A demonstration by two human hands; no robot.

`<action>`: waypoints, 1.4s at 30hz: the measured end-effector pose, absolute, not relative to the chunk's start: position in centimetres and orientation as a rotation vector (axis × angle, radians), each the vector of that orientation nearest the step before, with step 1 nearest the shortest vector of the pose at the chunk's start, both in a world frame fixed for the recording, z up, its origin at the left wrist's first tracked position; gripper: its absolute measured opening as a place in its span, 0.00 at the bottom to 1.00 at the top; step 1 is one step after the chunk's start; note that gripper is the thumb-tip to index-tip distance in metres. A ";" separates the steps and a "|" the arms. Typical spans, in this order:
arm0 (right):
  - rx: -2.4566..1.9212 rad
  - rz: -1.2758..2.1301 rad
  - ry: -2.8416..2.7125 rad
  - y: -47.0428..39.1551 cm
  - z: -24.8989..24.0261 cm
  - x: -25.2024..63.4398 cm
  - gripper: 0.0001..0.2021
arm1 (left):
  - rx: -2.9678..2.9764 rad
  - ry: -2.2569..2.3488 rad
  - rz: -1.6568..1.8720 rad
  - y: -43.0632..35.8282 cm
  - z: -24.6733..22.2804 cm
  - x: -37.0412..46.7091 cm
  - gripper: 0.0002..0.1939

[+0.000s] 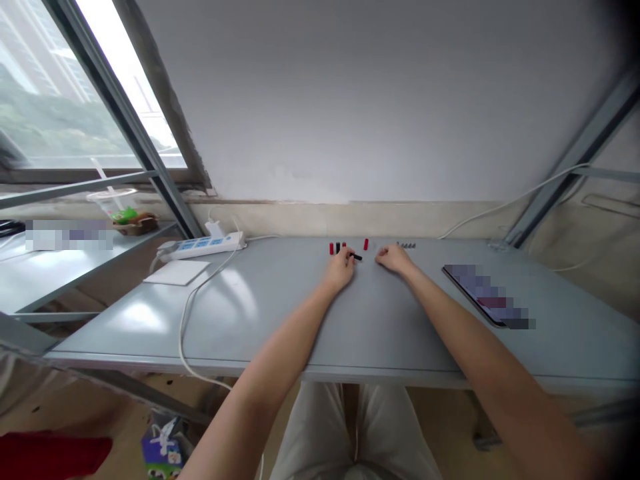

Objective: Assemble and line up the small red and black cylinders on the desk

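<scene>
My left hand (pixel 342 268) is closed, with a short black cylinder (pixel 357 257) sticking out from its fingertips toward the right. Just behind it, a red cylinder (pixel 331 249) and another black cylinder (pixel 338 247) stand upright in a row, beside a further red one partly covered by the fingers. Between the hands, farther back, a separate red cylinder (pixel 366 245) leans slightly. My right hand (pixel 393 258) has its fingers pinched together low over the table; whatever they hold is too small to see. Several small dark grey pieces (pixel 410 246) sit right behind that hand.
A phone (pixel 475 297) lies on the grey table (pixel 370 320) at right. To the left are a power strip (pixel 205 246), a white flat square (pixel 177 272) and a loose white cable (pixel 187 307) crossing the front edge. A wall (pixel 375 120) rises behind.
</scene>
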State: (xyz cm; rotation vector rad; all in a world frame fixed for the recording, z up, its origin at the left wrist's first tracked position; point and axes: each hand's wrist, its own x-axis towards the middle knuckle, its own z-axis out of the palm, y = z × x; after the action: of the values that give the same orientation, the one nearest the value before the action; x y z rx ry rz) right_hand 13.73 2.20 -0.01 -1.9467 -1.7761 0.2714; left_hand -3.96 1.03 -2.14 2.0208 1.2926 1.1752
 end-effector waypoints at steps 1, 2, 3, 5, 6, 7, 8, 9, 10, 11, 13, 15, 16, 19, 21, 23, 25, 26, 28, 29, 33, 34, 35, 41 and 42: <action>-1.941 0.274 -1.766 2.4 -0.3 13.7 0.04 | 2.030 1.306 1.166 1.0 -2.1 -4.0 0.09; -1.928 0.271 -1.753 2.5 -0.6 13.7 0.04 | 2.037 1.318 1.158 0.9 -2.1 -4.0 0.09; -1.914 0.262 -1.735 2.6 -0.9 13.7 0.05 | 2.040 1.329 1.152 0.9 -2.0 -4.0 0.10; -1.891 0.232 -1.703 2.8 -1.6 13.7 0.06 | 2.048 1.357 1.141 0.9 -1.9 -3.8 0.10; -1.884 0.217 -1.695 2.9 -1.8 13.6 0.06 | 2.053 1.376 1.134 0.9 -1.9 -3.7 0.10; -1.879 0.206 -1.692 2.9 -2.0 13.6 0.07 | 2.064 1.397 1.125 0.9 -1.8 -3.6 0.10; -1.876 0.196 -1.691 2.9 -2.2 13.5 0.07 | 2.083 1.422 1.112 0.9 -1.7 -3.4 0.10; -1.874 0.190 -1.692 3.0 -2.3 13.4 0.07 | 2.109 1.450 1.093 0.9 -1.5 -3.2 0.10; -1.872 0.184 -1.692 3.0 -2.3 13.4 0.07 | 2.139 1.478 1.067 0.9 -1.3 -2.9 0.10; -1.875 0.178 -1.687 3.0 -2.3 13.3 0.08 | 2.168 1.505 1.033 0.8 -1.1 -2.7 0.10; -1.890 0.163 -1.672 3.1 -2.4 13.3 0.08 | 2.206 1.550 0.953 0.9 -0.8 -2.2 0.10; -1.895 0.151 -1.667 3.1 -2.4 13.4 0.09 | 2.216 1.574 0.898 1.1 -0.6 -1.6 0.10; -1.889 0.146 -1.670 3.2 -2.5 13.5 0.09 | 2.215 1.580 0.888 1.3 -0.6 -1.3 0.10; -1.866 0.134 -1.676 3.4 -2.7 13.6 0.10 | 2.181 1.617 0.893 2.0 -0.9 -0.3 0.10; -1.864 0.131 -1.667 3.5 -2.9 13.6 0.10 | 2.138 1.642 0.900 2.5 -1.2 0.4 0.09; -1.861 0.132 -1.656 3.6 -3.1 13.6 0.10 | 2.094 1.652 0.920 2.9 -1.4 1.0 0.09; -1.852 0.138 -1.650 3.7 -3.1 13.6 0.10 | 2.061 1.648 0.943 3.2 -1.4 1.6 0.09; -1.846 0.141 -1.647 3.7 -3.2 13.6 0.10 | 2.047 1.654 0.949 3.3 -1.4 1.7 0.09; -1.835 0.151 -1.642 3.8 -3.2 13.6 0.10 | 2.039 1.668 0.948 3.6 -1.3 2.0 0.09; -1.836 0.157 -1.639 3.8 -3.2 13.6 0.10 | 2.046 1.674 0.944 3.9 -1.3 2.1 0.08; -1.849 0.169 -1.638 3.8 -3.2 13.6 0.11 | 2.034 1.683 0.966 5.0 -1.5 2.2 0.08; -1.849 0.166 -1.643 3.8 -3.2 13.6 0.11 | 2.024 1.687 0.960 5.2 -1.6 2.2 0.07; -1.849 0.161 -1.648 3.8 -3.2 13.6 0.11 | 2.017 1.691 0.945 5.4 -1.7 2.3 0.07; -1.871 0.186 -1.655 3.6 -2.9 13.5 0.11 | 2.035 1.734 0.846 5.2 -1.2 2.7 0.07; -1.877 0.195 -1.651 3.6 -2.8 13.4 0.11 | 2.035 1.746 0.833 5.0 -1.0 2.8 0.07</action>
State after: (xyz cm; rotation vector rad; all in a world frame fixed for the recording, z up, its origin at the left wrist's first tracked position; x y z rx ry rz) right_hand 13.43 3.57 -2.80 -1.8768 -1.6513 0.1949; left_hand 2.76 5.01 -0.96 2.0348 1.7458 0.8332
